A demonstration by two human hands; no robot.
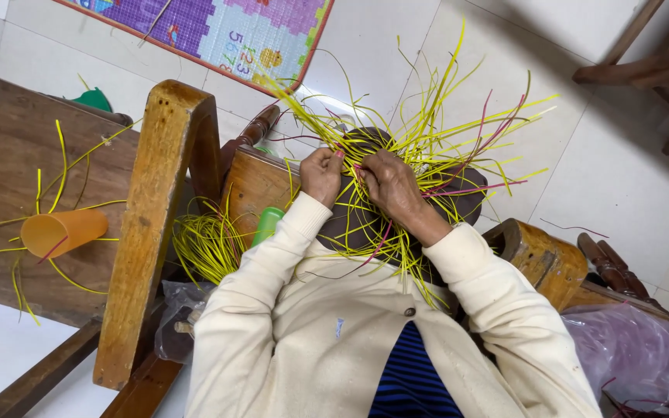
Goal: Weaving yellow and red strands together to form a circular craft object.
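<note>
Two hands are working close together over the lap: the left hand (pixel 322 174) is pinching yellow strips (pixel 427 131) against a dark round form (pixel 365 224) to keep them from springing loose, while the right hand (pixel 390 186) is pressing them flat, fingers curled around strands. An orange cup (pixel 63 231) is lying on the wooden tabletop (pixel 9 147).

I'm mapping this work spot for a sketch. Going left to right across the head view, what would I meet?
Orange plastic cup → wooden chair arm → coil of yellow strips → green tube → left hand → right hand → pink plastic bag.
</note>
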